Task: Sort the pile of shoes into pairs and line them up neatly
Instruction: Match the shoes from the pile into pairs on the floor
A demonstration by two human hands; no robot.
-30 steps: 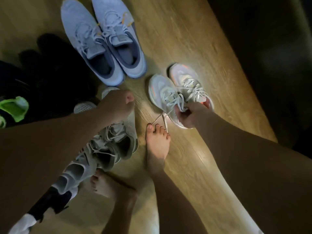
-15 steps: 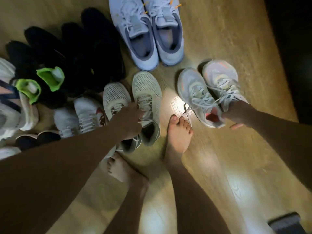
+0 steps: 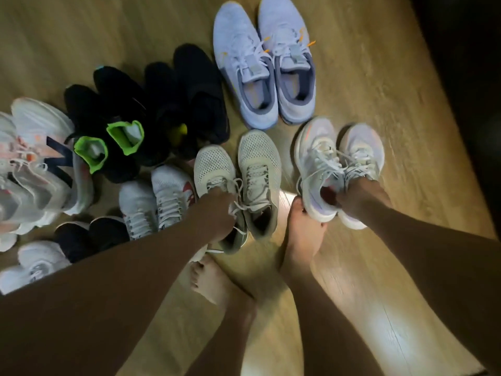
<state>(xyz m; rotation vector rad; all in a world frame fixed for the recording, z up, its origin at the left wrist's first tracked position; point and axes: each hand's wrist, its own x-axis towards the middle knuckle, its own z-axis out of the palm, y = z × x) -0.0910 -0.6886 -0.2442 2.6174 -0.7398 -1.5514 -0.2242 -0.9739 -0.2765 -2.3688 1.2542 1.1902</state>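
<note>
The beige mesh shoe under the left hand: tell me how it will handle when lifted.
The beige mesh shoe probably lifts light, given its perforated upper. That upper may flex under the left hand. Its loose laces will likely dangle and could snag its neighbour.

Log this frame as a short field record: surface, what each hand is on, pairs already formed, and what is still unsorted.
surface: wooden floor
left hand: grip on the beige mesh pair, at the left shoe's collar
right hand: grip on the pale lilac pair, at the heels
pairs side by side: light blue pair, beige mesh pair, pale lilac pair
still bunched at left: black shoes with green lining, white sneakers
bare feet: beside the held shoes
</note>
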